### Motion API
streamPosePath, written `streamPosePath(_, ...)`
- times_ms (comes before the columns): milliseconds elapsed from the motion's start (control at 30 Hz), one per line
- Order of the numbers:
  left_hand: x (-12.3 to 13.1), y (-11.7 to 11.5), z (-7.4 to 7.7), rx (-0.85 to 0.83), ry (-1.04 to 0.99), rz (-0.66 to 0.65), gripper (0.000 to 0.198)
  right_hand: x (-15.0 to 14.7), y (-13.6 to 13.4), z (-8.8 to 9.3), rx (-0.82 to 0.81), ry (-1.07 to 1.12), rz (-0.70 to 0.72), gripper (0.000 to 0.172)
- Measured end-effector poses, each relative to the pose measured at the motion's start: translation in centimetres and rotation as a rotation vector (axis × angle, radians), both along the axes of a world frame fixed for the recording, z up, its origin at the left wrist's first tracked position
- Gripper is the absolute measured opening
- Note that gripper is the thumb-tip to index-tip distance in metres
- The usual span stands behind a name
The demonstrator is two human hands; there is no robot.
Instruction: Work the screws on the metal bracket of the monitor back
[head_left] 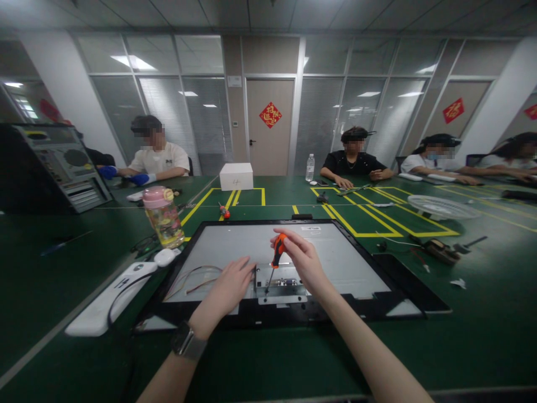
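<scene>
1. Your right grip [302,258] is holding the screwdriver [278,252], its fingers wrapping the upper part of the orange-and-black handle
2. From that grip, the screwdriver's long axis is slanting steeply downward, running left and toward you
3. Its tip is meeting the metal bracket [283,291] near the lower left corner; the view isn't showing whether it is seating in a screw
4. That bracket is lying on the flat panel [344,264], between your two grips
5. Your left grip [230,284] is resting palm down, fingers loosely spread and holding nothing, just beside the bracket's left edge; contact with it is staying unclear
6. On the worktop [268,358], the pink-lidded bottle [163,221] is standing left of the panel, its liquid level hard to tell
7. Beyond the panel, a white box [236,177] is sitting closed, hiding any contents
</scene>
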State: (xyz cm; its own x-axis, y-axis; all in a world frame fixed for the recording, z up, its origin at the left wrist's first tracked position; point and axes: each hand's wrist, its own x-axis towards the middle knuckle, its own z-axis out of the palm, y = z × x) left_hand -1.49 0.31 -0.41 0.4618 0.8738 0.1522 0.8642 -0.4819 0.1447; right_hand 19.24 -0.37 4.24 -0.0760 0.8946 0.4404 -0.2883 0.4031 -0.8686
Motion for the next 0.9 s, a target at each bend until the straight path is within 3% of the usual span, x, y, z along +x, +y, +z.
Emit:
streamPosePath(300, -0.17, 0.37, -0.66, 0.011, -0.009, -0.011, 0.040, -0.09, -0.29, 0.16, 0.130, -0.129, -0.166, 0.024)
streamPosePath(900, -0.08, 0.16, -0.19, -0.010, -0.010, -0.004, 0.040, -0.06, -0.18, -0.02, 0.109, -0.115, -0.136, 0.025)
